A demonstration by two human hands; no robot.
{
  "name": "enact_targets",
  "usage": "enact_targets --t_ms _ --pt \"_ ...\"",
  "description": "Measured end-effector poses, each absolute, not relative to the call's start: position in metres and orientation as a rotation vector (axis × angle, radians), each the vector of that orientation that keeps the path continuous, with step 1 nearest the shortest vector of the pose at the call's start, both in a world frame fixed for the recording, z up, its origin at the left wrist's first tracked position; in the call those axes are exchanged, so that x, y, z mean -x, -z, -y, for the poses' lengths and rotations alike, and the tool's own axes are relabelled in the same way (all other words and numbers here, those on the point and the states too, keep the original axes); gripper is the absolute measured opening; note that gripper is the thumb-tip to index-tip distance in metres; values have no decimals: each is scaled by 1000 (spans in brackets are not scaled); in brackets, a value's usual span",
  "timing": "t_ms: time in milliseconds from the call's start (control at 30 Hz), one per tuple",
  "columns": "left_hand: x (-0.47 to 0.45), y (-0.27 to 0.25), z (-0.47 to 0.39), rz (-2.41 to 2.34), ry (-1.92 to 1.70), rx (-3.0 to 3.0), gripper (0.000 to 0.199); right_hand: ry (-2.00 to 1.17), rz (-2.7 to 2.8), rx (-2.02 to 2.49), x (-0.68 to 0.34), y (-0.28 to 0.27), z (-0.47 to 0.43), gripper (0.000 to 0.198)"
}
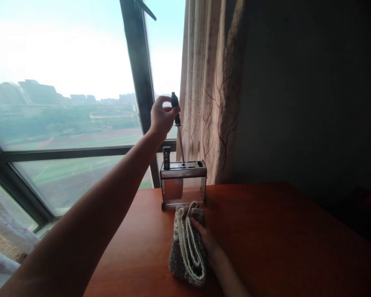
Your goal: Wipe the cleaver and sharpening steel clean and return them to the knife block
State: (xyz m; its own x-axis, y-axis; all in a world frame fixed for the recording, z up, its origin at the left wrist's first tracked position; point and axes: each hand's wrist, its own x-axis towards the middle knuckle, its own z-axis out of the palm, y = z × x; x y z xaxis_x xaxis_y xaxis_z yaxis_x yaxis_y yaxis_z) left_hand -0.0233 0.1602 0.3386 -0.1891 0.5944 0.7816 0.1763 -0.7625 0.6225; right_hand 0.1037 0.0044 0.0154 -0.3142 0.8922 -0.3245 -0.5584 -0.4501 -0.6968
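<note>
My left hand [161, 116] is raised over the table, its fingers closed around the black handle of a honing steel [181, 143]. The steel's thin metal rod points down, with its tip at a hole in the top of a knife block [183, 171] that has clear sides. At the block's left end stands a knife with a dark handle [166, 157]; a blade shows faintly through the clear side. Close in front of the block, my right hand [208, 244] grips a folded grey towel [181, 255] with a pale edge. Some of the right fingers are hidden behind the towel.
The block and towel are on a reddish-brown wooden table [250, 231]. A dark-framed window [64, 152] rises at the left and behind. A patterned curtain [214, 82] hangs behind the block, beside a dark wall [303, 90].
</note>
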Motion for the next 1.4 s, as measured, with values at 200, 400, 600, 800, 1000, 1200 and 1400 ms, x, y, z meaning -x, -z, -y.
enact_targets --t_ms 200,400,600,800,1000,1200,1400 --pt "25 -342 -155 -924 -2019 -1825 27 -1904 582 839 -103 -19 -3 56" --pt "27 -333 -161 -956 -1995 -1901 24 -1903 578 845 -103 -21 -2 52" --pt "23 -329 -170 -943 -2001 -1895 22 -1927 584 858 -105 -18 -3 53" --pt "19 -332 -173 -1068 -2038 -2013 17 -1912 586 870 -104 -15 -5 56" --pt "18 -335 -169 -1490 -1860 -2210 21 -1921 566 842 -103 -14 -6 58" --pt "20 -333 -159 -1646 -1701 -2292 26 -1918 582 856 -103 -11 -7 54" --pt "27 -326 -162 -1814 -1388 -2431 50 -1897 592 857 -103 -14 -6 54"
